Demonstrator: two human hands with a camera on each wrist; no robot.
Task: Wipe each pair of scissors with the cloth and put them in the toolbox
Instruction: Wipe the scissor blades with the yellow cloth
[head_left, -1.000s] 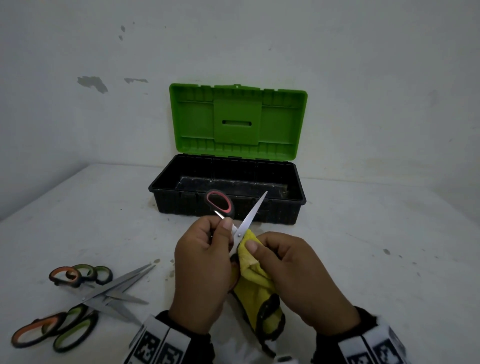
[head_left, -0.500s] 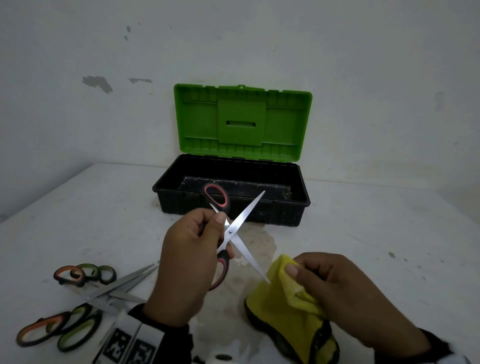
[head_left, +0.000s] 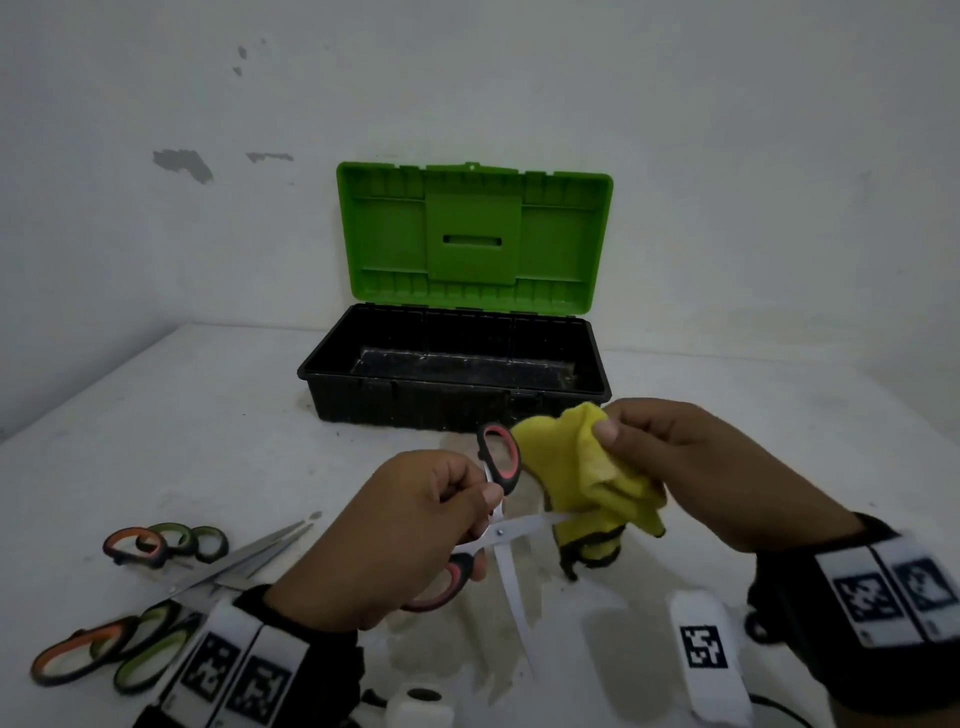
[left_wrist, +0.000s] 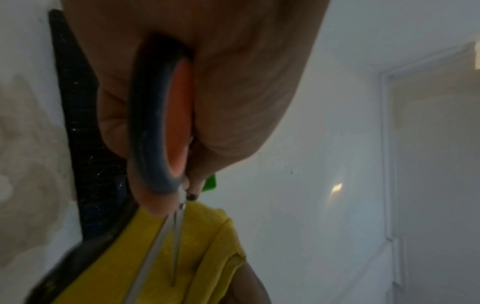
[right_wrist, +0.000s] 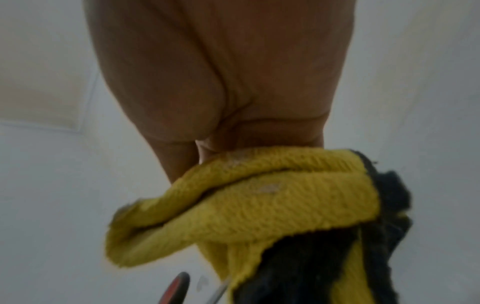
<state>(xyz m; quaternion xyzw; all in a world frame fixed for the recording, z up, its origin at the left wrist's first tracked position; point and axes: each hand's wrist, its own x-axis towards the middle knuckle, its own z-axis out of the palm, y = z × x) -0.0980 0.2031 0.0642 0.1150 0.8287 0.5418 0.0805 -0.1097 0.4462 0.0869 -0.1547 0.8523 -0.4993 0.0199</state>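
Observation:
My left hand grips black-and-red scissors near the pivot, blades spread open; one blade points right into the cloth, the other down toward me. In the left wrist view the handle loop lies against my palm and the blades cross the cloth. My right hand pinches the yellow cloth with black trim, bunched over that blade; the right wrist view shows the cloth under my palm. The black toolbox with its green lid up stands behind, holding nothing I can see.
Several scissors with orange and green handles lie in a heap on the white table at the front left. A stain marks the table under my hands. The wall stands right behind the toolbox.
My right hand lifted the cloth off the table and brought it up against the scissors. My left hand turned the scissors so one blade now points right and the other down.

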